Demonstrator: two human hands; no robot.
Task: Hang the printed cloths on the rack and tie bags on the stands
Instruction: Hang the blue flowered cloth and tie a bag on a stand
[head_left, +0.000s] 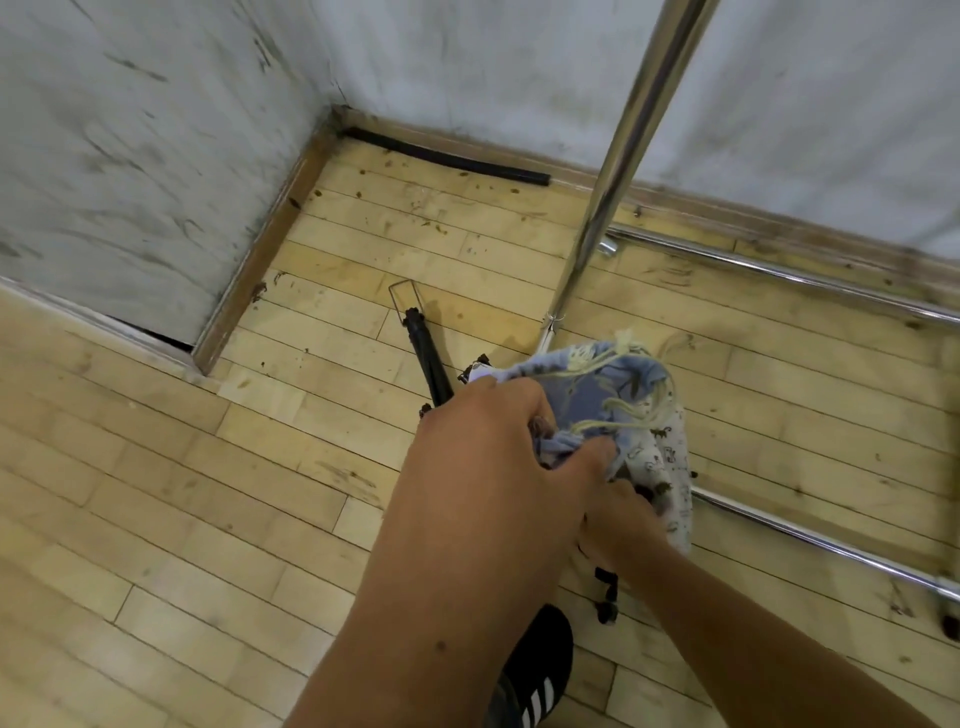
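Note:
A blue and white printed drawstring bag (623, 395) with cream cords hangs at the centre right, over a black stand (428, 358) whose legs spread across the floor. My left hand (498, 447) grips the bunched blue neck of the bag from the left. My right hand (621, 525) sits lower, its fingers curled into the white printed cloth beneath. The top of the stand is hidden behind my hands and the bag. The chrome rack's upright pole (618, 171) rises just behind the bag.
The rack's chrome base rails (810, 280) lie on the wooden floor to the right. White marbled walls meet in a corner at the upper left. A black tube (447, 156) lies along the skirting. My black striped shoe (535, 675) stands at the bottom centre.

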